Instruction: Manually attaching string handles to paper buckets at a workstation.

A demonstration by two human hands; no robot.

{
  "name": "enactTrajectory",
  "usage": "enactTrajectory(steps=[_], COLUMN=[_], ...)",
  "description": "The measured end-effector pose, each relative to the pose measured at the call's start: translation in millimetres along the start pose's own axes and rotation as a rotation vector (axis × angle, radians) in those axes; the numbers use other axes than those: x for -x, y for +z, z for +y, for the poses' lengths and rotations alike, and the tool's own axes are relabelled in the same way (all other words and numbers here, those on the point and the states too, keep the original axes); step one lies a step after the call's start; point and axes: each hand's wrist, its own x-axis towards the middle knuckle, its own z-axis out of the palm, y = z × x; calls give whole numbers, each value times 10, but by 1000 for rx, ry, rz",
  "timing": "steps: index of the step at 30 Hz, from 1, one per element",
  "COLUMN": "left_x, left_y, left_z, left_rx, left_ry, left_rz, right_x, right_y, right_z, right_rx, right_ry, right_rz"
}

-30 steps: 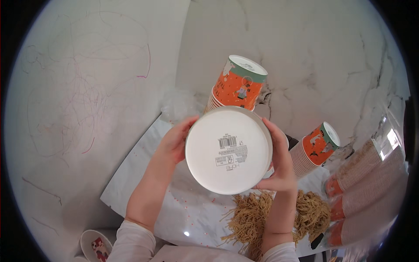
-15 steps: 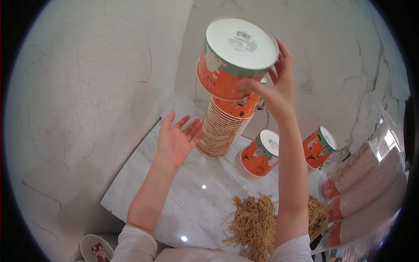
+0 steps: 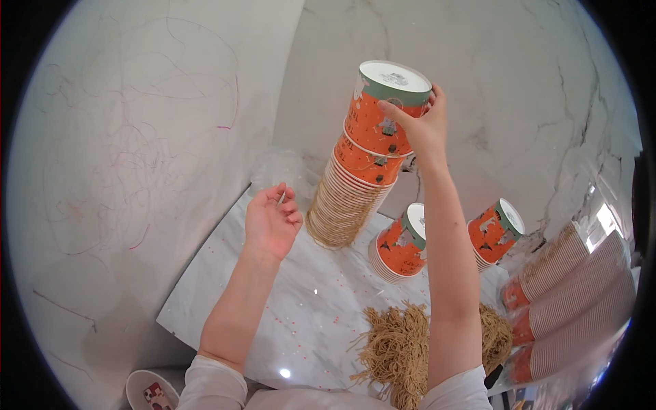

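An orange and green printed paper bucket (image 3: 383, 123) stands upside down, white base up, on top of a tall nested stack of such buckets (image 3: 352, 205). My right hand (image 3: 427, 130) grips its upper right side, thumb in front and fingers behind. Tan cords hang along the stack's lower part. To the left of the stack, my left hand (image 3: 273, 222) is held palm up with its fingers curled. A small, thin, pale pointed piece (image 3: 281, 198) shows between those fingers; its kind is unclear.
Two shorter bucket stacks (image 3: 400, 249) (image 3: 495, 232) stand to the right. Heaps of tan cord (image 3: 396, 348) lie near me on the marbled table (image 3: 273, 328). Plastic-wrapped bucket stacks (image 3: 567, 307) lie at far right. A white bin (image 3: 140, 383) is at lower left, beside the wall (image 3: 137, 171).
My right hand has lowered the bucket away from me onto the stack. My left hand's spread fingers have curled, and a thin pale piece now shows in them.
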Motion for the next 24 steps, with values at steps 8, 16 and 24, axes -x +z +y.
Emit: enactTrajectory(steps=[8, 16, 24], left_x=[25, 11, 14], left_y=[20, 15, 27], left_z=[37, 40, 17], left_rx=[25, 26, 12], left_ry=[-13, 4, 1], left_rz=[-1, -7, 3], right_x=[57, 125, 251], right_y=[11, -4, -38], right_z=[177, 424, 489], right_rx=[-58, -6, -93], right_ry=[362, 309, 357], right_rz=[-10, -30, -25])
